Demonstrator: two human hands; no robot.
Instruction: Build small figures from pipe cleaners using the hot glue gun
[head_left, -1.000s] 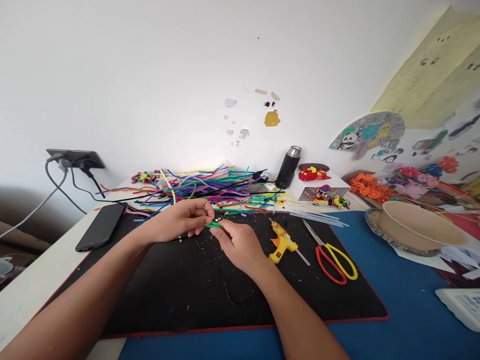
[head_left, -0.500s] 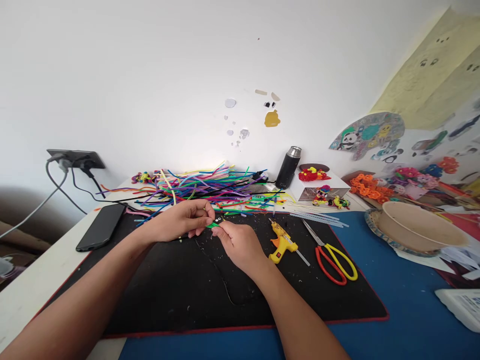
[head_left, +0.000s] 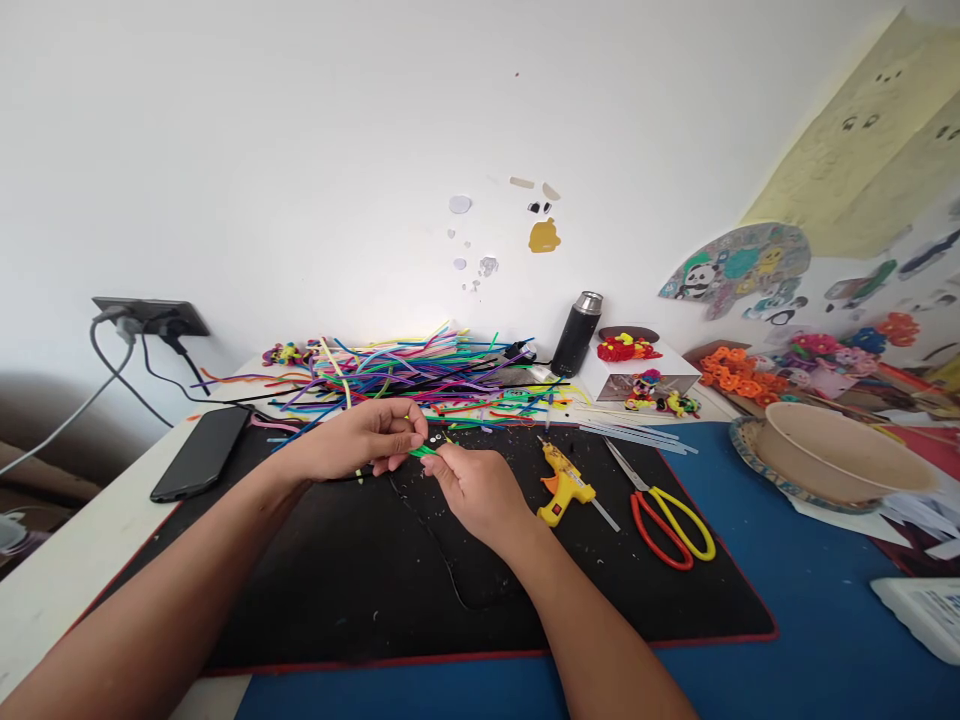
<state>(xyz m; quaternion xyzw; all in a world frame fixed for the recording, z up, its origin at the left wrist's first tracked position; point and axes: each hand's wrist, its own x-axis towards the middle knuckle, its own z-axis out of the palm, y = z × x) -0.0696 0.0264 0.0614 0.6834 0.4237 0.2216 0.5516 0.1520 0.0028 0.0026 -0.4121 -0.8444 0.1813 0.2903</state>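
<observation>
Both hands meet above the black mat [head_left: 315, 580], pinching a short green pipe cleaner piece [head_left: 421, 452] between them. My left hand [head_left: 379, 437] is closed on its left end, thumb against fingers. Closed too, my right hand [head_left: 474, 485] grips the right end; its fingertips are mostly hidden behind the hand. A yellowish tip pokes up by the right thumb. Just beyond the fingers lie small white-and-black googly eyes [head_left: 436, 438]. The rest of the green piece is covered by the fingers.
A heap of coloured pipe cleaners [head_left: 420, 370] lies along the wall. To the right are a yellow glue gun [head_left: 562, 485] and scissors [head_left: 660, 515]. A phone [head_left: 201, 455] lies left; a black flask [head_left: 577, 335] and a bowl [head_left: 847, 450] stand farther back and right.
The hands have shifted very slightly left with the green piece, and a yellowish tip shows more clearly by the right thumb. Both hands keep their grip.
</observation>
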